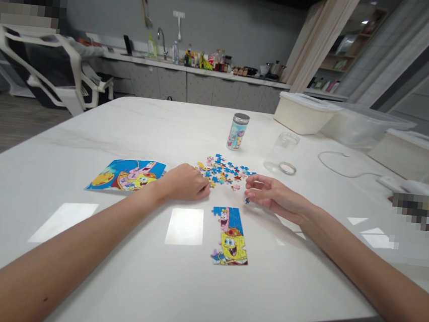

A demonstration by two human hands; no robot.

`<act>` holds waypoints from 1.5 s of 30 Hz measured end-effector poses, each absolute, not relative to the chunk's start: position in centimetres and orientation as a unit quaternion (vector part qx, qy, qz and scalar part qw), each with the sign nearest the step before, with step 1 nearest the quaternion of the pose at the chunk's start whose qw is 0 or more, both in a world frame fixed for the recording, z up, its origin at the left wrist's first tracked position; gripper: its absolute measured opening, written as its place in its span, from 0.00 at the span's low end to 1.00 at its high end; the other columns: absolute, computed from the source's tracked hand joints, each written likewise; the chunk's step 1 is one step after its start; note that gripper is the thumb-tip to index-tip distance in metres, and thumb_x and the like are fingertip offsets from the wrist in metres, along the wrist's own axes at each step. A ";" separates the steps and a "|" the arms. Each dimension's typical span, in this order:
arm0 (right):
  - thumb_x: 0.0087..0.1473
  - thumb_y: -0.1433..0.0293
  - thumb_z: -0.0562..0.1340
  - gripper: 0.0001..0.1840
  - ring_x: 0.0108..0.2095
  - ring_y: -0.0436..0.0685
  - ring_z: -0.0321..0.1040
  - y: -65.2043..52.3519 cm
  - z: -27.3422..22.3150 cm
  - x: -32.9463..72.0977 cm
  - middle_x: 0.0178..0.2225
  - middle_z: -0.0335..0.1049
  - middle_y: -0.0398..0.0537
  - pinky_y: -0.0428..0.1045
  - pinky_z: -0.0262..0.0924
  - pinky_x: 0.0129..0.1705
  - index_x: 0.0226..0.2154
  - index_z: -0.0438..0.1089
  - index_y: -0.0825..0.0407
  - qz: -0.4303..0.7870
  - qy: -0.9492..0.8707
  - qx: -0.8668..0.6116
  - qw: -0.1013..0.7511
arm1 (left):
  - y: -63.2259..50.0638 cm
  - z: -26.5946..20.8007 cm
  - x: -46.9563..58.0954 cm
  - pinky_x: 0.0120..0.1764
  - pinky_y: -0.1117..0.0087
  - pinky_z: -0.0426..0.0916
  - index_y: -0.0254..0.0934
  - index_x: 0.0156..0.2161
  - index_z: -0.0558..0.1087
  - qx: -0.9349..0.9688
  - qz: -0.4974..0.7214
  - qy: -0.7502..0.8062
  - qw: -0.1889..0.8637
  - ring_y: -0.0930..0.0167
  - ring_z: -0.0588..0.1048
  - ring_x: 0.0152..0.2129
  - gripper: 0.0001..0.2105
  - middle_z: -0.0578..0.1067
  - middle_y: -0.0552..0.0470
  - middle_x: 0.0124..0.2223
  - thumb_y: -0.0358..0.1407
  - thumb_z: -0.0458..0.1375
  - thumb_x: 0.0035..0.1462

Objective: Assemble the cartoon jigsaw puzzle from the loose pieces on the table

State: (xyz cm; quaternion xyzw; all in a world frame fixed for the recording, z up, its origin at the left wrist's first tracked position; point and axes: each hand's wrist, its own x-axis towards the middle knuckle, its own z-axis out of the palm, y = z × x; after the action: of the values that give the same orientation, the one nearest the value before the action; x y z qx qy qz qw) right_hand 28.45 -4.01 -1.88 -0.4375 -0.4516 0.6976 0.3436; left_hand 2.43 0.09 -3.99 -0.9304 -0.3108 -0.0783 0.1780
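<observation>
My left hand (187, 182) rests on the white table, fingers curled closed at the left edge of a pile of loose jigsaw pieces (223, 173). Whatever those fingers may hold is hidden. To the right of the pile, my right hand (268, 192) pinches a small blue jigsaw piece (247, 200) between thumb and fingertips. In front of both hands lies a partly joined cartoon jigsaw (232, 238), with a yellow square character and a pink one on blue. A printed picture sheet (125, 175) of similar characters lies left of my left hand.
Behind the pile stands a cartoon-printed tin (237, 133) with a metal lid. A clear jar (282, 150) and a ring-shaped lid (287, 168) are to its right. Lidded plastic boxes (304, 114) and a white cable (335, 165) occupy the right side. An office chair (72, 66) stands back left.
</observation>
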 end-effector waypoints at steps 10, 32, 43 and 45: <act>0.42 0.75 0.71 0.14 0.41 0.52 0.68 -4.2 -1.7 28.4 0.37 0.70 0.46 0.48 0.64 0.44 0.33 0.69 0.51 0.688 -0.480 -0.438 0.323 | 0.1 -4.0 2.4 0.20 0.70 0.54 0.35 0.18 0.68 -0.932 -0.095 -0.304 0.174 0.72 0.66 0.12 0.18 0.71 0.48 0.17 0.34 0.45 0.57; 0.42 0.71 0.72 0.15 0.37 0.50 0.67 -4.3 -1.8 28.4 0.38 0.69 0.46 0.47 0.64 0.39 0.35 0.71 0.52 0.693 -0.477 -0.451 0.297 | 0.0 -3.9 2.5 0.20 0.69 0.55 0.36 0.19 0.69 -0.932 -0.077 -0.308 0.174 0.71 0.67 0.13 0.19 0.72 0.49 0.17 0.34 0.44 0.57; 0.50 0.63 0.65 0.10 0.31 0.52 0.64 -4.2 -1.6 29.0 0.34 0.70 0.46 0.50 0.59 0.34 0.34 0.69 0.50 0.453 -0.757 -0.437 0.177 | 0.0 -3.8 2.4 0.20 0.70 0.54 0.36 0.19 0.69 -0.932 -0.069 -0.307 0.181 0.72 0.66 0.13 0.19 0.72 0.49 0.18 0.34 0.44 0.58; 0.50 0.62 0.64 0.11 0.31 0.53 0.63 -4.3 -1.0 29.6 0.33 0.70 0.46 0.50 0.58 0.34 0.35 0.71 0.50 0.377 -0.822 -0.414 0.106 | 0.0 -3.8 2.4 0.20 0.70 0.54 0.36 0.20 0.69 -0.932 -0.070 -0.306 0.180 0.72 0.66 0.13 0.19 0.72 0.49 0.18 0.34 0.44 0.58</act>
State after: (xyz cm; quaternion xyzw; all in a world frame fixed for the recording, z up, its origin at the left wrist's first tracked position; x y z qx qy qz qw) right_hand 29.55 -4.27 -1.05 -0.4140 -0.8220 0.3765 0.1059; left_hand 2.42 0.02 -3.79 -0.9322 -0.3063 -0.0700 0.1798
